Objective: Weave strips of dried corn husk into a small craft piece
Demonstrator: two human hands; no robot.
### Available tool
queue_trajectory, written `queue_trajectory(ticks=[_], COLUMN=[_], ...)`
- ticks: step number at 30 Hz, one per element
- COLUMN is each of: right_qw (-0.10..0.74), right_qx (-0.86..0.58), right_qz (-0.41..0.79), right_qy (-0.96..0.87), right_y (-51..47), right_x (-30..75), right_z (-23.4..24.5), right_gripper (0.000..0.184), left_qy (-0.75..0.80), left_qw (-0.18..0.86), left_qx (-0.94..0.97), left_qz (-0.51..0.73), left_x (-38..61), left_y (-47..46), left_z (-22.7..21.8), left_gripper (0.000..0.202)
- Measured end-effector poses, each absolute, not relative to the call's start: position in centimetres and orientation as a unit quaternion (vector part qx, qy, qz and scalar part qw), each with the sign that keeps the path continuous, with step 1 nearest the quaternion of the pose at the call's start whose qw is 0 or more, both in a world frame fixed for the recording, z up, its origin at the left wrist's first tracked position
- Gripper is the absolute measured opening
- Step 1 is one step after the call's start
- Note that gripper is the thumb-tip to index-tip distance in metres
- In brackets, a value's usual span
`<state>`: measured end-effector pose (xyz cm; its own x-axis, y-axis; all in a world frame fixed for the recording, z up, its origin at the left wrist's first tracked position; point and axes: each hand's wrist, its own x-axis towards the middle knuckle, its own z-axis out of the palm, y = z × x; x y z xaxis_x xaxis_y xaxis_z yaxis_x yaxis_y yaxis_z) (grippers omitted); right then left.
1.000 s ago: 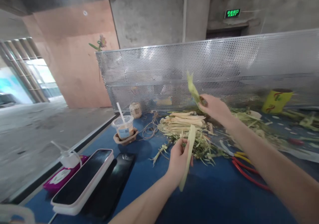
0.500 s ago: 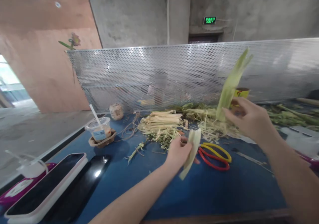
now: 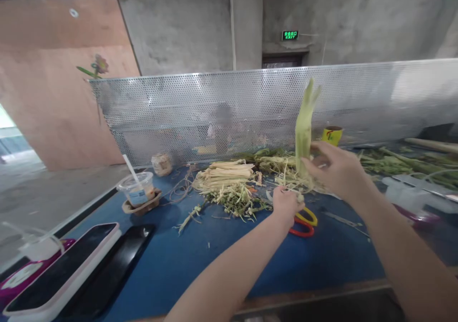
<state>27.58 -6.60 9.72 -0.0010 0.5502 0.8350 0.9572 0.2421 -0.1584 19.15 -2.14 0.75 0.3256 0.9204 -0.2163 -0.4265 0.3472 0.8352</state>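
My right hand [image 3: 332,169] pinches a long green corn husk [image 3: 303,126] near its lower end and holds it upright above the table. Close by, to the left and lower, my left hand [image 3: 286,205] is closed on a pale corn husk strip [image 3: 299,198], of which only a small end shows past the fingers. Just beyond that hand lie scissors with red and yellow handles [image 3: 303,230], partly covered by it. A bundle of pale husk strips [image 3: 229,171] rests on the blue table, with a heap of green trimmings [image 3: 236,200] in front.
On the left are a drink cup with a straw [image 3: 138,188] in a cardboard holder, a phone [image 3: 67,264] and a black tray [image 3: 110,269]. A perforated metal screen [image 3: 171,112] stands behind. A yellow roll [image 3: 332,135] and green stalks [image 3: 390,162] lie right.
My left hand has moved right, over the scissors, turning its husk strip mostly out of sight. In my right hand the green husk has shifted left and stands more upright. The view has turned slightly.
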Motion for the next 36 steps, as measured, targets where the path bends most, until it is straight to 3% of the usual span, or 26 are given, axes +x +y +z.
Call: queue_trajectory(ticks=[6,11,14,18,23,25,28,36], right_qw=[0.374,0.232,0.18,0.229,0.441,0.434,0.401,0.451], right_qx=[-0.554,-0.485,-0.384,-0.311,-0.447,-0.483,-0.486,-0.454], right_qz=[-0.208,-0.308,-0.321,-0.236,0.063,0.172,0.241,0.427], right_qy=[-0.714,-0.784,-0.847,-0.892,-0.776,-0.741,-0.739,-0.639], right_y=[-5.4,-4.4,-3.8,-2.3,-0.2,0.0,-0.3,-1.2], right_x=[25.5,23.2,21.3,18.4,15.8,15.4,15.7,15.8], right_z=[8.9,7.4,6.7,5.7,3.9,3.1,2.2,1.9], right_gripper=[0.024,0.035,0.039,0.042,0.047,0.041,0.026,0.029], left_qy=[0.318,0.249,0.239,0.273,0.269,0.289,0.299,0.323], left_qw=[0.779,0.803,0.778,0.682,0.638,0.621,0.62,0.604], left_qx=[0.358,0.384,0.453,0.528,0.562,0.58,0.596,0.557], left_qz=[0.404,0.381,0.363,0.426,0.451,0.441,0.414,0.469], left_x=[16.9,8.4,3.3,-0.1,-0.6,-0.5,-0.4,0.5], left_y=[-2.3,-0.3,0.4,0.5,0.3,0.2,-0.1,-0.6], left_z=[2.4,4.1,4.2,3.3,2.1,2.0,1.9,1.1], left_gripper=[0.015,0.048,0.042,0.034,0.035,0.031,0.023,0.024])
